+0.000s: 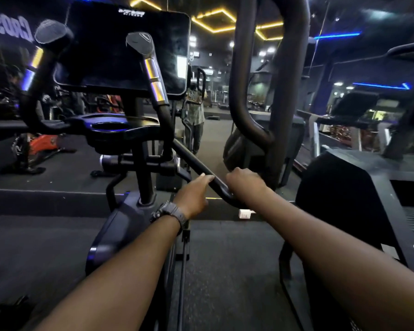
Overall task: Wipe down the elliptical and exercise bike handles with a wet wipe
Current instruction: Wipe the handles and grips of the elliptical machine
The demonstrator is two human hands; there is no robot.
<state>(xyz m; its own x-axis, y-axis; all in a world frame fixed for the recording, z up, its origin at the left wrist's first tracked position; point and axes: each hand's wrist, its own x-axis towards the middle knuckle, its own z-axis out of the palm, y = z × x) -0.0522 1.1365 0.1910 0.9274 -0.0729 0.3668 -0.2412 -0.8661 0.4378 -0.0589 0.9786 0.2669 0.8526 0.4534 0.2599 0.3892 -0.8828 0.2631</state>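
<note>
Both hands are working on the low black handlebar (196,167) of the machine, the bar that's running down from under the console (127,48) toward the person. The right hand (245,181) is curling over the bar near its bend, fingers wrapped around it. The left hand (193,194), the one wearing the dark watch (167,212), is reaching in just beside it with fingers mostly straight, fingertips touching the bar and not really closing on it.

Honestly I can't make out the wet wipe anywhere. If it's there, it's probably bunched inside the right fist, but the lighting is dim and nothing white is showing between the fingers, so I can't tell.

My guess is the step is wiping this lower bar, with plenty left: the two upright grips with the metal sensor bands (154,75) up by the console are looking untouched.

Tips for doing this bit well:
- be wrapping the wipe fully round the bar, not just dabbing the top
- be sliding along the length in one direction, twisting as you go
- use the free hand to steady the bar
- be hitting the underside of the bend, where sweat collects

There's a small white thing (245,214) on the floor beyond the bar, can't tell what.
</note>
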